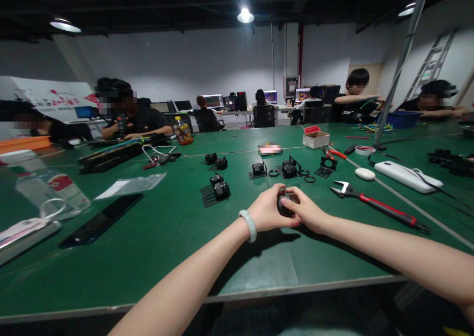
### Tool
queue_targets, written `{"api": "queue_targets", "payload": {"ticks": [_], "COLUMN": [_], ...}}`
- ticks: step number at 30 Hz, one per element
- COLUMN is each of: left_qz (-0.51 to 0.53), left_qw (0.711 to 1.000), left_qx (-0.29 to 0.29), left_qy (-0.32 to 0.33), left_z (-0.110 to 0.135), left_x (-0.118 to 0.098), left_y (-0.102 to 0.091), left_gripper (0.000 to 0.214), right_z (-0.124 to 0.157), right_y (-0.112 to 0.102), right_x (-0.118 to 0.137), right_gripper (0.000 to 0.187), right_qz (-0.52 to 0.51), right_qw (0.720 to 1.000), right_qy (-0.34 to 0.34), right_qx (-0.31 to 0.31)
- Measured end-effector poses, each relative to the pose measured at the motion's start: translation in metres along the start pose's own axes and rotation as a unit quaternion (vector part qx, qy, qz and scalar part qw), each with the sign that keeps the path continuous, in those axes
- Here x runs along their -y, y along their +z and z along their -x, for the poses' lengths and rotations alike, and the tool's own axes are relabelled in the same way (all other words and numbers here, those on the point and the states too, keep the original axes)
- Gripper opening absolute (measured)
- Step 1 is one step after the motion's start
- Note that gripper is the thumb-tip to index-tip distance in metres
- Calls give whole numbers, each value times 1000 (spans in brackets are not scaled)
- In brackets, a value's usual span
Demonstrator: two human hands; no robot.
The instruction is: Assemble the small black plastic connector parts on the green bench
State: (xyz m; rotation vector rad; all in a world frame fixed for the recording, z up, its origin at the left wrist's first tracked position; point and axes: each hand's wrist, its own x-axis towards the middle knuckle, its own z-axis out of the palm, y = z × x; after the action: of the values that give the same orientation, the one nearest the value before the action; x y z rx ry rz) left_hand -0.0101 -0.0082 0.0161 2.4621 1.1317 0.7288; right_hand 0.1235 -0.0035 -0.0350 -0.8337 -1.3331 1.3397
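Observation:
Both my hands meet over the green table (166, 262) around a small black part (284, 206), whose exact kind is mostly hidden by my fingers. My left hand (267, 210), with a pale bangle at the wrist, curls its fingers around the part's left side. From the right, my right hand (309, 211) grips it with the thumb across its front. Just beyond lie a black fitting on a slotted bracket (257, 170), another black fitting (289, 168), loose black rings (309, 179) and a flat bracket with a round hole (328, 165). More black fittings (221, 189) sit to the left.
An adjustable wrench (381, 205) with red-black handle lies right, near a white mouse (365, 174) and a white power bank (407, 176). On the left are a dark phone (101, 221), a plastic bag (129, 185) and a clear bottle (55, 188). Several people sit around the table.

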Motion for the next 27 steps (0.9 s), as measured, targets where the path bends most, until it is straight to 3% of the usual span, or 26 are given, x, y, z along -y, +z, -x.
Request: {"api": "queue_targets", "payload": {"ticks": [4, 10, 20, 27], "left_qz": [-15, -24, -54, -140], "left_qw": [1000, 1000, 998, 989], "left_qx": [-4, -13, -8, 25], "left_qy": [-16, -7, -22, -33], "left_z": [-1, -2, -1, -5], "left_x": [-1, -1, -1, 11], "left_y": [0, -3, -4, -37], "left_gripper": [68, 59, 49, 50], "right_z": [-2, 1, 0, 1], "right_y": [1, 2, 1, -3], "right_x": [-1, 3, 1, 10], "right_gripper": [32, 38, 38, 28], "right_qz": [-1, -66, -79, -101], "right_qw": [1000, 995, 992, 990], "right_qy": [-12, 45, 55, 82], "right_qx": [-1, 52, 77, 61]}}
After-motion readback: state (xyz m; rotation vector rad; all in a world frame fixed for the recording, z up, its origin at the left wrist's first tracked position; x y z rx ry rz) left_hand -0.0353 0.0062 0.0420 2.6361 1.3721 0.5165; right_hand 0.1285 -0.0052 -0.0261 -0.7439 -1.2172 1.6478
